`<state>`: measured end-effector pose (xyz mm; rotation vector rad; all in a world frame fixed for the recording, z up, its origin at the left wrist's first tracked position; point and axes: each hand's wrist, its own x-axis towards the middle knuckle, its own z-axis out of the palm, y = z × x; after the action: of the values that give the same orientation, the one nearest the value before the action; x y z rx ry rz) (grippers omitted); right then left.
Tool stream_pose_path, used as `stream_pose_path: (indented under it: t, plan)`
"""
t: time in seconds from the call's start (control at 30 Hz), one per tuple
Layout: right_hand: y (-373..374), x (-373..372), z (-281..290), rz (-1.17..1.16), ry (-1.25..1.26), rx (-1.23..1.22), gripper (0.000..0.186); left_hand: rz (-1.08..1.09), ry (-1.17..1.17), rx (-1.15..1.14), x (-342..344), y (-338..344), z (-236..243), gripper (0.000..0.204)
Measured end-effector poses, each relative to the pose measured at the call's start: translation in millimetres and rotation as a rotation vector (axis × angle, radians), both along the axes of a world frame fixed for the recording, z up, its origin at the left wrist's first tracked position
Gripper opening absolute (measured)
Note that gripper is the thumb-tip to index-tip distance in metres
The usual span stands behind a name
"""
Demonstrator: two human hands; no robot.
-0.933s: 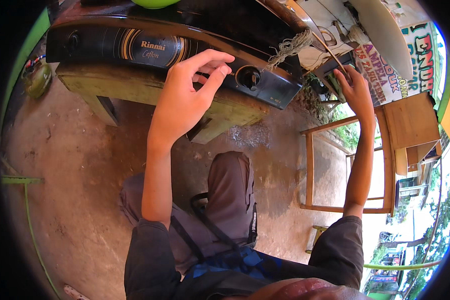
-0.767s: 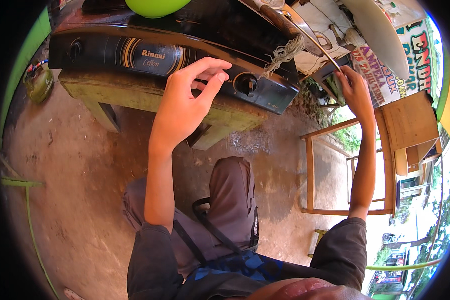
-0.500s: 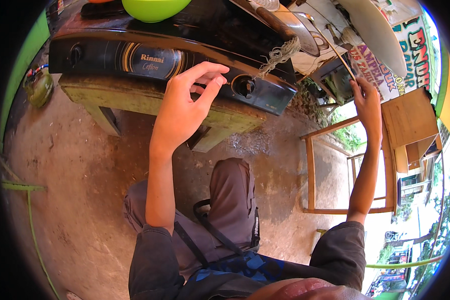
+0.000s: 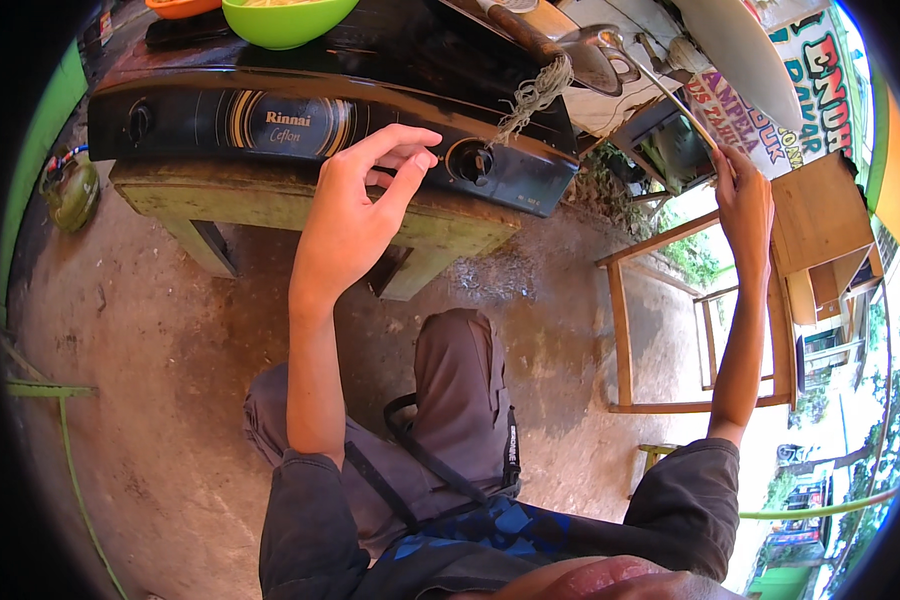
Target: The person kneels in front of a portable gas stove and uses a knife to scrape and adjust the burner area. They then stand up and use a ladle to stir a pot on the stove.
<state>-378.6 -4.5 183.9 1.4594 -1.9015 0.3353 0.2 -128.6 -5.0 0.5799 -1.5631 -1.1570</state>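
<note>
We see the right hand (image 4: pixel 743 195) pinching a long-handled ladle (image 4: pixel 662 85) beside the stove (image 4: pixel 320 115); the left hand's (image 4: pixel 355 215) grip, empty and loosely parted, hangs near the knob (image 4: pixel 470 162). Held by its end, the ladle could twist or snag the frayed string (image 4: pixel 536 96).

Right hand (image 4: pixel 745 200) shifted outward, away from stove (image 4: pixel 195 122), utensil (image 4: pixel 668 93) along with it. Green bowl (image 4: pixel 285 30) further into view, pale food (image 4: pixel 282 3) showing; orange bowl (image 4: pixel 182 8) appeared.
</note>
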Motion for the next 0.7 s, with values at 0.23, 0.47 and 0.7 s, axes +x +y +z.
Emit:
stream_pose_path:
  t: [0.23, 0.47, 0.7]
  plan:
    - [2.6, 2.0, 7.9, -0.028, -0.049, 0.012, 0.034, 0.05, 0.0, -0.041, 1.9, 3.5, 3.5, 0.023]
    - [5.6, 5.0, 6.7, -0.031, -0.036, -0.012, 0.033, 0.051, -0.003, -0.058, 3.1, 4.4, 2.8, 0.023]
    - [12.9, 7.7, 4.5, 0.017, -0.082, -0.005, 0.03, 0.019, -0.004, -0.064, -1.6, 5.4, 6.0, 0.023]
